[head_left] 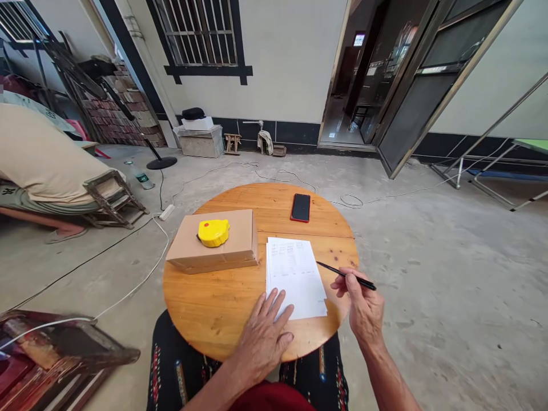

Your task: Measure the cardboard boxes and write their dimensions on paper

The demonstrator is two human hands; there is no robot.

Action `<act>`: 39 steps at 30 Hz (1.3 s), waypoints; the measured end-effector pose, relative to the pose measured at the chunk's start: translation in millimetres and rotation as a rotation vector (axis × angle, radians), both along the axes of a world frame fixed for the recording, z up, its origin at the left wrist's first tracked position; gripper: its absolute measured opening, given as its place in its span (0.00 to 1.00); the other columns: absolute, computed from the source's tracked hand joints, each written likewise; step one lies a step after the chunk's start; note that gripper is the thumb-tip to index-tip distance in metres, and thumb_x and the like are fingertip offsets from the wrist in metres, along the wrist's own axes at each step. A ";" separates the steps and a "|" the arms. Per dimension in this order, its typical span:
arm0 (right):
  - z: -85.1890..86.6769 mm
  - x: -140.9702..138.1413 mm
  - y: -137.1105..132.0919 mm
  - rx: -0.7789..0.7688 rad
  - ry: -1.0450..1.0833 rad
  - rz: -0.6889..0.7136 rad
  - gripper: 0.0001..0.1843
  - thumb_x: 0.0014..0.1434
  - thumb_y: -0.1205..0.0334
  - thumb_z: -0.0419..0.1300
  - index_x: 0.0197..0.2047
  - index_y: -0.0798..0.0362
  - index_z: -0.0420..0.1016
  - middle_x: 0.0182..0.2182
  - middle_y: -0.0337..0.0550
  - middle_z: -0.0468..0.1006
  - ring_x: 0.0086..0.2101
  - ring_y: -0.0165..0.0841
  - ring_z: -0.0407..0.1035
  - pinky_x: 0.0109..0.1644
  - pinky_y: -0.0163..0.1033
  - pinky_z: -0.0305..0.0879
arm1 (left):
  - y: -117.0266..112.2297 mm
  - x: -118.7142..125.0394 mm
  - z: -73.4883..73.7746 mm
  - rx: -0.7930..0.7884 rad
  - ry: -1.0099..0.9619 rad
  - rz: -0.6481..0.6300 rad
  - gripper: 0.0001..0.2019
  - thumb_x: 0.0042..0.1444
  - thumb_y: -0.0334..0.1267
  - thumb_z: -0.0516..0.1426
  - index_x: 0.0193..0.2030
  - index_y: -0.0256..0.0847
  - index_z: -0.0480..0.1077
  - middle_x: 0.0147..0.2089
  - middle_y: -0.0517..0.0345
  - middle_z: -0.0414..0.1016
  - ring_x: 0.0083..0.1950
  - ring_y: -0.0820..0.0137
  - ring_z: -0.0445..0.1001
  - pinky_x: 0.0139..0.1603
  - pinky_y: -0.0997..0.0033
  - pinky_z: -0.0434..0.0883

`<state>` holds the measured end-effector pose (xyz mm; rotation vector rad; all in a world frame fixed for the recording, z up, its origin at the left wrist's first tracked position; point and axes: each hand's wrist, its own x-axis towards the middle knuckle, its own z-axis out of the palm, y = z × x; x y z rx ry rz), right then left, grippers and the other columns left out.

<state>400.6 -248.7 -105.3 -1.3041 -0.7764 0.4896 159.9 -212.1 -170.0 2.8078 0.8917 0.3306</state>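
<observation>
A black pen [342,273] is pinched in my right hand [365,305], held over the table's right side with its tip pointing left, close to the paper's right edge. My left hand [268,337] lies flat with fingers spread, its fingertips on the lower left edge of the white paper sheets [295,279]. Handwriting fills lines near the top of the top sheet, with fainter marks lower down. Left of the sheets, a yellow tape measure [213,233] rests on a closed cardboard box [237,240]. Behind the paper lies a dark phone [300,207] with a red edge.
Everything stands on a round wooden table [240,308] above my knees. White cables [145,279] run over the concrete floor at left. A plastic bottle [140,176], a fan stand [161,162] and a wooden stool [115,200] are further left. A door [422,108] stands open at the back right.
</observation>
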 end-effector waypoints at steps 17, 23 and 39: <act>-28.8 6.0 88.7 -0.159 -0.027 0.102 0.10 0.65 0.52 0.59 0.42 0.49 0.75 0.24 0.35 0.74 0.26 0.31 0.68 0.34 0.38 0.65 | 48.4 60.5 38.9 -0.179 -0.310 0.001 0.09 0.57 0.38 0.59 0.44 0.39 0.71 0.50 0.47 0.76 0.53 0.56 0.73 0.61 0.46 0.66; -36.1 8.6 102.3 -0.179 -0.027 0.133 0.11 0.65 0.51 0.59 0.40 0.49 0.75 0.26 0.38 0.77 0.28 0.33 0.69 0.35 0.39 0.65 | 67.5 47.5 19.2 -0.183 -0.089 -0.189 0.28 0.63 0.49 0.56 0.67 0.43 0.59 0.74 0.47 0.55 0.75 0.52 0.49 0.73 0.43 0.50; -51.1 -2.1 121.9 -0.253 0.034 0.201 0.16 0.62 0.46 0.60 0.32 0.50 0.68 0.17 0.32 0.70 0.18 0.29 0.61 0.24 0.35 0.59 | 65.1 50.9 17.7 -0.209 -0.109 -0.098 0.26 0.59 0.49 0.60 0.62 0.43 0.64 0.68 0.49 0.63 0.70 0.54 0.56 0.72 0.46 0.52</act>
